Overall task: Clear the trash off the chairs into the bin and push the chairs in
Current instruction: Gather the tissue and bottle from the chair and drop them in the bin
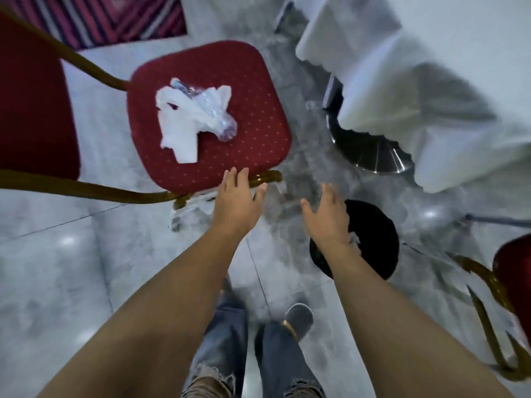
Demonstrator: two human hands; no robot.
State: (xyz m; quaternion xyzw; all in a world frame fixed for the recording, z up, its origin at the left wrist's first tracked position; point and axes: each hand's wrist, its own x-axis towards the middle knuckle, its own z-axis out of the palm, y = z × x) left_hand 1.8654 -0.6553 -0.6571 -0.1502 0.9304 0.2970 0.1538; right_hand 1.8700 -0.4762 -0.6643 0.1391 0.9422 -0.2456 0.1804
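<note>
A red chair (247, 122) with a gold frame stands left of centre, its seat facing me. White crumpled paper (179, 130) and a crushed clear plastic bottle (209, 110) lie on the seat. My left hand (238, 196) is spread, empty, over the seat's near edge by the gold rail. My right hand (326, 214) hovers empty with fingers apart above the black round bin (376, 234) on the floor. A scrap of white paper shows inside the bin beside my wrist.
A table draped in a white cloth (416, 67) stands at the upper right, with a shiny metal base (370, 156) beneath. Part of a second red chair (514, 280) is at the right edge. The floor is grey marble tile; a striped carpet (100, 18) lies top left.
</note>
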